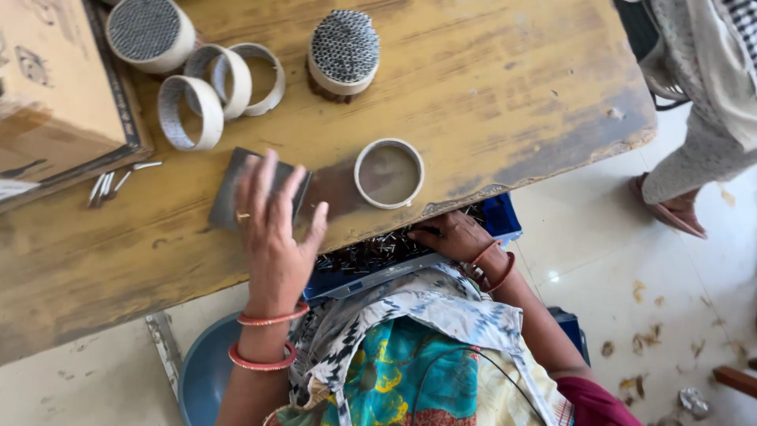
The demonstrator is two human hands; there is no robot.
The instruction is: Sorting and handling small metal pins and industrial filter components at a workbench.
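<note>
Left hand (272,229) is lying palm-down on a flat grey metal plate (233,197) on the worn yellow wooden counter (505,87), its fingers (268,177) spread apart and pressing flat rather than clamped around anything; right hand (453,235) is reaching below the counter edge into a blue tray (501,217) of small thin metal pins (371,252), its fingers hidden among them, so whether they are closing on any cannot be told. An empty shallow ring (389,173), pale and cardboard-like, is sitting just beside the plate; three more empty rings (221,87) are lying near the far edge, with two rings packed full of upright pins (344,49), their tips forming a dotted grey face. A few loose pins (118,181) are lying by a cardboard box (55,87). Judged advice: keeping the plate flat and steady, and gathering pins in one aligned bunch, would serve best.
</note>
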